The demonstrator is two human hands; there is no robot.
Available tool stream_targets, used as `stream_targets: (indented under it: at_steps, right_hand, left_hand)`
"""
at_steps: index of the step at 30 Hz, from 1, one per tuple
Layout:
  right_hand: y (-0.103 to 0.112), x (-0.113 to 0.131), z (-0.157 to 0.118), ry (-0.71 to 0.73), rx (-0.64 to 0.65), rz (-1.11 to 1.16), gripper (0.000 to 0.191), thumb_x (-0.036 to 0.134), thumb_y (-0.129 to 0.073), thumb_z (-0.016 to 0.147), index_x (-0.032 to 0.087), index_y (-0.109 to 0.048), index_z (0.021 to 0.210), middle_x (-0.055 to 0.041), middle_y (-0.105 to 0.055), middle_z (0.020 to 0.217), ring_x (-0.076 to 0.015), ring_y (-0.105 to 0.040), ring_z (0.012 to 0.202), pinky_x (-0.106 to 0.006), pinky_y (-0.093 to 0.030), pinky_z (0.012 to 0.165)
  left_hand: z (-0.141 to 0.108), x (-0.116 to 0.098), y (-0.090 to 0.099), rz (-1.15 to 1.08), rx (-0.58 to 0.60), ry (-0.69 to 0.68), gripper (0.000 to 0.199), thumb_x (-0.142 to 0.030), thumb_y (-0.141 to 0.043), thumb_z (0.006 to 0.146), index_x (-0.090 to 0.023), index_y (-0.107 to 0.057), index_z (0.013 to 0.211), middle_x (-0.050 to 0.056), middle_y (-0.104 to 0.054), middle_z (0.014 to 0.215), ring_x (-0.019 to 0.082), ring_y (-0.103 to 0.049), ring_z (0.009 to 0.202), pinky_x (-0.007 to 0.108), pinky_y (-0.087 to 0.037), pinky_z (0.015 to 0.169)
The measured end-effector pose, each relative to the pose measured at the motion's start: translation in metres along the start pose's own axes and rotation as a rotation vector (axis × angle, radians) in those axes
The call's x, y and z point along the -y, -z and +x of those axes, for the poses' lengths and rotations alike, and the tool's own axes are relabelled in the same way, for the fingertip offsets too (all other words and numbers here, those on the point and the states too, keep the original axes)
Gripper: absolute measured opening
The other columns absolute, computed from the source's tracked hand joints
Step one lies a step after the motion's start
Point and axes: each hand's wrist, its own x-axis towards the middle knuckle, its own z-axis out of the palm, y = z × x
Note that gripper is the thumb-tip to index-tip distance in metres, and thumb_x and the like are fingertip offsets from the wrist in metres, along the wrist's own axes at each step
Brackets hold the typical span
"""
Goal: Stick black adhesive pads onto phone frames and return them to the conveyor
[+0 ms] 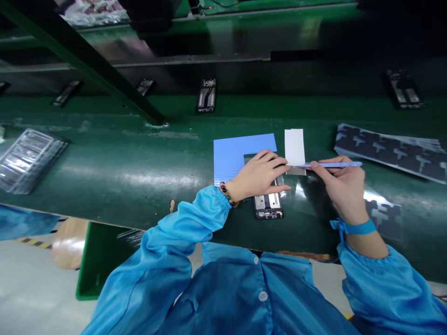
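My left hand (pixel 262 173) lies palm down over the upper part of a phone frame (pixel 268 207), fingers stretched out and thumb apart. Its fingertips reach the tip of the purple tweezers (pixel 337 164), which lie level in my right hand (pixel 344 186), closed around them. At that tip is the lower edge of a white paper sheet (pixel 294 145); whether the tweezers grip anything is too small to tell. Partly under the left hand and phone frame is a blue L-shaped board (pixel 230 153). Clear film (pixel 307 197) lies right of the phone frame.
Stacked dark adhesive sheets (pixel 394 151) lie on the right, with a single sheet (pixel 386 218) nearer me. More phone frames (pixel 206 96) sit along the back strip. A green post (pixel 104 79) rises at left, beyond a stack of clear trays (pixel 30 158). Below is a green bin (pixel 104 260).
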Motion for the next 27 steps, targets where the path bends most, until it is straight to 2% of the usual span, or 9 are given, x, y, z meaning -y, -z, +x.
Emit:
stream_targets:
  at_steps: [6, 9, 12, 14, 16, 19, 22, 27]
  right_hand:
    - [0.000, 0.007, 0.004, 0.002, -0.012, 0.107, 0.041, 0.051, -0.104, 0.074, 0.030, -0.071, 0.086, -0.0057, -0.081, 0.088, -0.0330, -0.086, 0.093, -0.054, -0.071, 0.099]
    - [0.002, 0.017, -0.008, 0.016, -0.021, 0.197, 0.036, 0.046, -0.102, 0.078, 0.036, -0.068, 0.082, -0.0037, -0.079, 0.089, -0.0333, -0.085, 0.095, -0.060, -0.069, 0.107]
    - [0.000, 0.024, -0.045, 0.028, 0.014, 0.208, 0.037, 0.045, -0.101, 0.081, 0.035, -0.065, 0.083, -0.0025, -0.080, 0.093, -0.0314, -0.083, 0.096, -0.061, -0.067, 0.109]
    - [-0.005, 0.024, -0.079, 0.023, 0.092, 0.179, 0.036, 0.045, -0.099, 0.084, 0.031, -0.066, 0.086, -0.0025, -0.081, 0.092, -0.0300, -0.082, 0.102, -0.058, -0.065, 0.109]
    - [-0.012, 0.020, -0.109, 0.028, 0.189, 0.164, 0.034, 0.045, -0.094, 0.089, 0.029, -0.065, 0.086, -0.0032, -0.080, 0.091, -0.0281, -0.081, 0.101, -0.055, -0.064, 0.107]
    - [-0.022, 0.014, -0.133, 0.079, 0.230, 0.143, 0.032, 0.044, -0.090, 0.094, 0.028, -0.064, 0.085, -0.0027, -0.078, 0.088, -0.0253, -0.080, 0.095, -0.056, -0.060, 0.112]
    - [-0.025, 0.009, -0.135, 0.115, 0.230, 0.111, 0.029, 0.041, -0.090, 0.094, 0.028, -0.066, 0.086, -0.0017, -0.077, 0.087, -0.0243, -0.079, 0.092, -0.058, -0.057, 0.117]
    - [-0.022, 0.007, -0.132, 0.145, 0.272, 0.066, 0.028, 0.039, -0.089, 0.095, 0.028, -0.066, 0.086, -0.0008, -0.077, 0.086, -0.0240, -0.078, 0.090, -0.060, -0.054, 0.120]
  left_hand:
    - [0.003, 0.000, -0.003, -0.023, 0.003, 0.005, 0.061, -0.063, -0.055, 0.114, -0.016, -0.072, 0.148, 0.015, -0.074, 0.148, 0.035, -0.066, 0.133, 0.055, -0.048, 0.123]
    - [0.000, 0.001, 0.001, -0.033, -0.024, -0.006, 0.059, -0.062, -0.056, 0.114, -0.016, -0.072, 0.147, 0.015, -0.074, 0.149, 0.034, -0.066, 0.133, 0.057, -0.047, 0.125]
    - [-0.018, 0.001, 0.013, -0.084, -0.124, -0.002, 0.046, -0.052, -0.060, 0.115, -0.016, -0.073, 0.140, 0.015, -0.076, 0.142, 0.031, -0.069, 0.129, 0.057, -0.046, 0.127]
    - [-0.039, -0.003, 0.021, -0.188, -0.178, -0.035, 0.032, -0.044, -0.065, 0.112, -0.018, -0.076, 0.127, 0.012, -0.080, 0.129, 0.027, -0.073, 0.120, 0.053, -0.051, 0.122]
    - [-0.062, -0.011, 0.025, -0.327, -0.172, -0.099, 0.020, -0.038, -0.072, 0.108, -0.020, -0.077, 0.111, 0.009, -0.081, 0.116, 0.025, -0.075, 0.111, 0.048, -0.058, 0.111]
    - [-0.089, -0.024, 0.024, -0.462, -0.119, -0.116, 0.010, -0.031, -0.077, 0.103, -0.021, -0.076, 0.100, 0.007, -0.082, 0.108, 0.023, -0.077, 0.106, 0.043, -0.062, 0.098]
    - [-0.100, -0.031, 0.020, -0.517, -0.098, -0.067, 0.009, -0.029, -0.078, 0.102, -0.021, -0.077, 0.101, 0.008, -0.082, 0.107, 0.024, -0.078, 0.107, 0.043, -0.063, 0.098]
    - [-0.102, -0.030, 0.019, -0.547, -0.076, -0.049, 0.013, -0.034, -0.079, 0.103, -0.021, -0.078, 0.106, 0.010, -0.081, 0.111, 0.025, -0.077, 0.112, 0.044, -0.064, 0.104]
